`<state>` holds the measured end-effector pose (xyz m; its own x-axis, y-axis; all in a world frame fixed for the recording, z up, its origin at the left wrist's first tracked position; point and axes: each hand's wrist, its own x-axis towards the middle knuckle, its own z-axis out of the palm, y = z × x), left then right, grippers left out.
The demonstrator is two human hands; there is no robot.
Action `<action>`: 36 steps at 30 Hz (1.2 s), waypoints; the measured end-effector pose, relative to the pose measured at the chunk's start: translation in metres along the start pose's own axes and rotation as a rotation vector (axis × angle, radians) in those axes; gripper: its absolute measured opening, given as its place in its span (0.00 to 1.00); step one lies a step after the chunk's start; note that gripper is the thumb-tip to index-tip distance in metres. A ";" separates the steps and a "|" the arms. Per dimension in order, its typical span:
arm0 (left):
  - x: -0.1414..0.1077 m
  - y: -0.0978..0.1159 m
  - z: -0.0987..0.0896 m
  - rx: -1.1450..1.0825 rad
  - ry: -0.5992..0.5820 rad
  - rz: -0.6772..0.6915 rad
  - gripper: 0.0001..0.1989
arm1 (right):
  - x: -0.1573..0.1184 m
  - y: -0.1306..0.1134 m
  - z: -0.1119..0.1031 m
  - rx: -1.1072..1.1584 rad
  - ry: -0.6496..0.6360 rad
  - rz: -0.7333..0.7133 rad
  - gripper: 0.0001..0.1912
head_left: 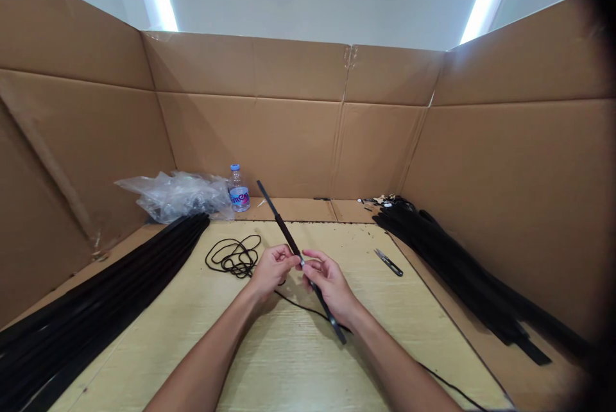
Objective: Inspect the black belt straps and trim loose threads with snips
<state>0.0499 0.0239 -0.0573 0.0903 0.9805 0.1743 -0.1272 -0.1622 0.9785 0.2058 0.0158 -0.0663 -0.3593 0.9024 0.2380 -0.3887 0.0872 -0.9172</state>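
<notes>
A slim dark rod (327,312) slants between my hands above the table, its upper end pointing away to the left. Dark cord wrapping (287,234) covers a stretch of it beyond my fingers. My left hand (270,273) is closed, pinching the rod at the lower end of the wrapping. Just below, my right hand (333,282) closes its thumb and fingers around the rod. A small whitish spot shows between the fingertips; I cannot make out what it is. A loose coil of black cord (234,257) lies left of my hands, and a length of cord runs beneath them toward the lower right.
Thread snips (389,262) lie right of my hands. Long black strips are piled at the left (144,271) and right (452,264) of the pale board (269,360). A clear plastic bag (183,197) and water bottle (239,197) stand behind. Cardboard walls (250,136) enclose three sides.
</notes>
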 end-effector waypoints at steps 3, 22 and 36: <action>0.000 -0.002 -0.002 -0.001 -0.015 -0.003 0.22 | -0.002 -0.001 -0.001 -0.063 -0.036 0.005 0.22; 0.000 -0.001 0.000 0.015 0.009 -0.005 0.21 | -0.002 0.002 0.000 -0.090 -0.024 -0.024 0.20; -0.001 0.003 0.000 -0.015 -0.001 0.004 0.23 | -0.002 -0.001 -0.001 -0.107 -0.036 -0.009 0.21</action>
<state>0.0493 0.0223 -0.0544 0.0906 0.9797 0.1787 -0.1421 -0.1649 0.9760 0.2084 0.0141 -0.0660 -0.3871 0.8857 0.2564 -0.2996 0.1422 -0.9434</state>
